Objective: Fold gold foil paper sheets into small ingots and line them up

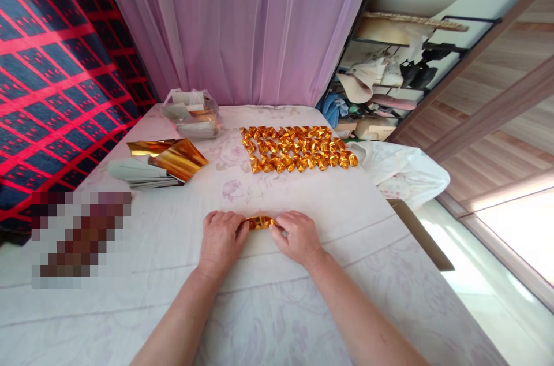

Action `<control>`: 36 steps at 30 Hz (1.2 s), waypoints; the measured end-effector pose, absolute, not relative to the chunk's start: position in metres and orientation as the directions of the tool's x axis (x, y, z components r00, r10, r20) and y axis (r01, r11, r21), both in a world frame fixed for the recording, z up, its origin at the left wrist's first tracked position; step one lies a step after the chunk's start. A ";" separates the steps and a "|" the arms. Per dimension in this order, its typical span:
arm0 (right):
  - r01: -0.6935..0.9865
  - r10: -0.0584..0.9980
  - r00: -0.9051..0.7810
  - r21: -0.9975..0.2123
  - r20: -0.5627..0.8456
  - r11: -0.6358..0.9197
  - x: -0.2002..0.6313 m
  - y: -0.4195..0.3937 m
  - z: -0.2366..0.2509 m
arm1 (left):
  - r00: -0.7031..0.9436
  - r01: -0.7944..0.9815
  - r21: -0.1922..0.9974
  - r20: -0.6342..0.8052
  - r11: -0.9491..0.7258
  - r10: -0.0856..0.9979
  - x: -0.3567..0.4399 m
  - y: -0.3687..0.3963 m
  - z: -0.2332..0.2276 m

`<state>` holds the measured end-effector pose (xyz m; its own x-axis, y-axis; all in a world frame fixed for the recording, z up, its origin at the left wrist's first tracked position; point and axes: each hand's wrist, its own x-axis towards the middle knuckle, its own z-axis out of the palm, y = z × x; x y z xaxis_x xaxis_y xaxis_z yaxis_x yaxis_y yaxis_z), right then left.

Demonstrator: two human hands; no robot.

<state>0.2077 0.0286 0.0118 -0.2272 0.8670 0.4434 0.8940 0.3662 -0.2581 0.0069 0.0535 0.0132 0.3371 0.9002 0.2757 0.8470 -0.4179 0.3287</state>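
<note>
we work on a white floral sheet (346,210) below pink curtains (242,19); our left hand (221,239) and right hand (298,236) pinch a crinkled gold foil piece (260,222) at frame centre.

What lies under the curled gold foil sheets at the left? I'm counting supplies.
Under the curled gold foil sheets lies a flat stack of silvery-grey sheets on the white cloth; its count is hidden.

Single view, camera on my head, tilted forward and down over bed (346,210). My forearms enter from bottom edge, close to lens. View faces pink curtain (242,25) at far side; horizon tilted, shelves (389,77) slanting at right.
</note>
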 end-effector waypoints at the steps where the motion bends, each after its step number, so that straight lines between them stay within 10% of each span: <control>1: 0.898 0.869 -0.227 -0.252 0.439 0.362 0.207 0.028 0.012 | 0.335 0.847 0.329 0.277 -0.417 0.901 0.007 0.053 0.013; 14: 0.980 0.970 0.162 -0.145 0.182 -0.137 0.248 0.054 0.032 | 0.334 0.811 0.406 0.270 -0.421 0.903 0.004 0.056 0.012; 23: 0.677 0.670 0.736 -0.134 0.103 -0.723 0.340 0.074 0.042 | 0.328 0.816 0.398 0.279 -0.420 0.902 0.002 0.059 0.008; 36: 0.623 0.633 0.774 -0.188 0.012 -0.759 0.362 0.075 0.029 | 0.336 0.808 0.395 0.300 -0.437 0.893 0.000 0.061 0.006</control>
